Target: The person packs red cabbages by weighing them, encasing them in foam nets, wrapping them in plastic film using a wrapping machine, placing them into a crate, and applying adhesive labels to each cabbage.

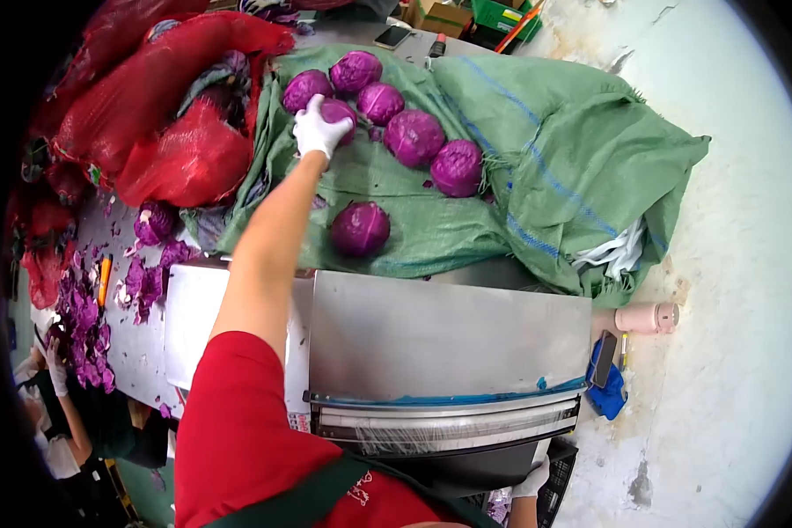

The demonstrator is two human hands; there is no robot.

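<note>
Whole purple cabbages: eight (one under the left grip, six others near it, one farther off to its left)
Gloved grips of the wearer: two, that one and the right grip
Phones: two, one beyond each grip
Pink bottle: one, right of both grips
Red mesh bags: several, left of the left grip, overlapping, exact number unclear

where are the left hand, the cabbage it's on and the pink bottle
Left hand [319, 134]: head view, its gloved back
Touched cabbage [338, 110]: head view, exposed upper side
Pink bottle [645, 319]: head view, middle of its side
</note>
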